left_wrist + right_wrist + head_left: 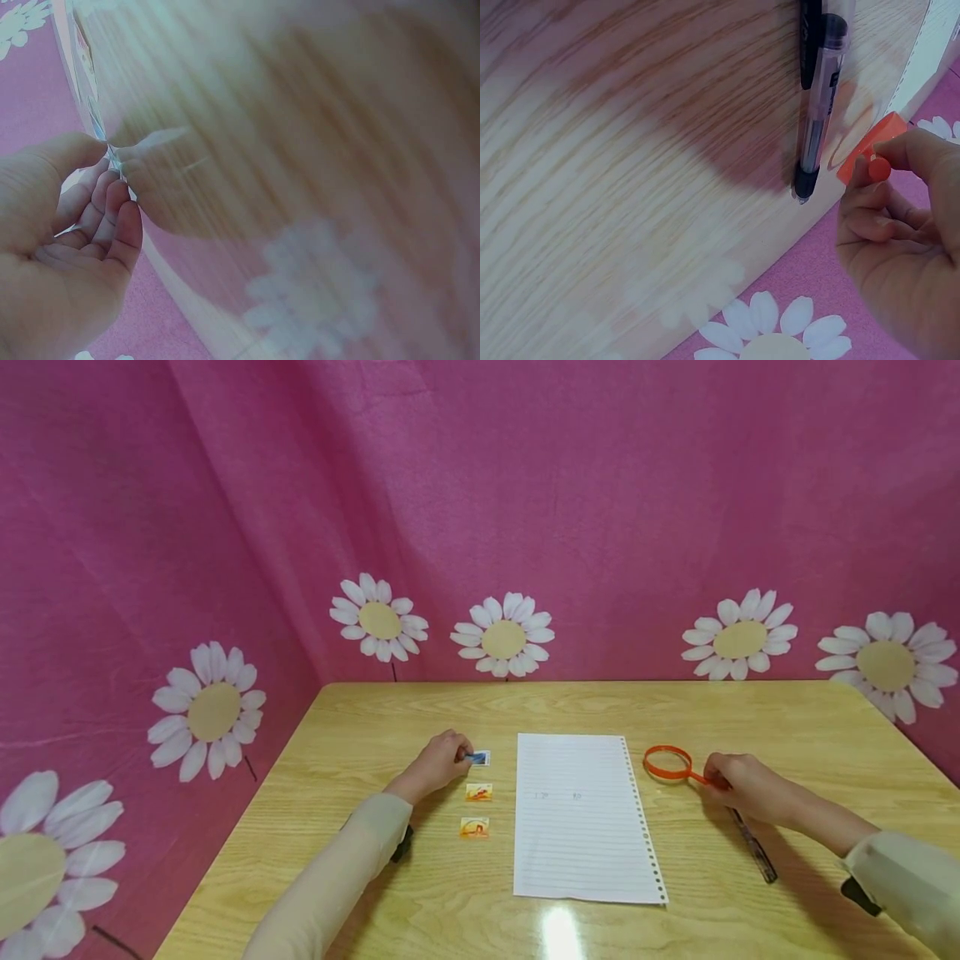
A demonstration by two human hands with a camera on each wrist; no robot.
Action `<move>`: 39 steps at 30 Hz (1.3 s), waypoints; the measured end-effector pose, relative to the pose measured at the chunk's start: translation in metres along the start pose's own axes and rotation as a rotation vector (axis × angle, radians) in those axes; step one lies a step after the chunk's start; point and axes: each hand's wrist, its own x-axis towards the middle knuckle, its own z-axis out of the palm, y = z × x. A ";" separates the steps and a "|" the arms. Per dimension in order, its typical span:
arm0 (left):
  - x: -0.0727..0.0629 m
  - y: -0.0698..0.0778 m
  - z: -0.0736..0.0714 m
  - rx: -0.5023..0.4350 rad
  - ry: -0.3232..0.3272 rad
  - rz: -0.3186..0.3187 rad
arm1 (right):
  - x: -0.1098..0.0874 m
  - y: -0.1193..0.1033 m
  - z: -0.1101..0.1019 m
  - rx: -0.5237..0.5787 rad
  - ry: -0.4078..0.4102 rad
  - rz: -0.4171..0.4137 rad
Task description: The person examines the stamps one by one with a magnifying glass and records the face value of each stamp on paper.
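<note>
At the top of a column of three stamps, my left hand [438,762] pinches the edge of a blue stamp [480,759] between thumb and fingertips. The left wrist view shows that stamp nearly edge-on, close over the tabletop. Two orange-yellow stamps, one [478,792] above the other [474,828], lie nearer to me. On the right side, my right hand [752,785] holds an orange magnifying glass [667,777] by its handle [880,169] between thumb and fingers. Its round frame points left, towards the paper.
Lined paper [577,852] with punched holes and a little faint writing lies between my hands. A clear-barrelled pen [821,112], with a black part alongside, lies below my right hand. The wooden table [420,706] ends at a pink curtain [600,527] with daisies.
</note>
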 end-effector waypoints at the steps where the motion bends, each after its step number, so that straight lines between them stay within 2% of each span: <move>1: 0.000 0.000 0.000 0.000 0.000 0.000 | 0.001 -0.001 -0.001 0.008 -0.012 0.010; 8: 0.001 -0.001 0.000 0.000 0.002 0.001 | 0.003 -0.006 -0.002 0.069 -0.120 0.135; 15: 0.000 -0.002 0.000 -0.005 -0.002 0.003 | 0.003 -0.009 0.003 0.060 -0.142 0.234; 28: 0.000 -0.003 0.002 0.003 -0.011 -0.003 | 0.003 -0.026 0.014 0.050 -0.155 0.267; 39: 0.000 -0.002 0.000 0.014 0.007 0.051 | 0.000 -0.028 0.021 0.067 -0.180 0.300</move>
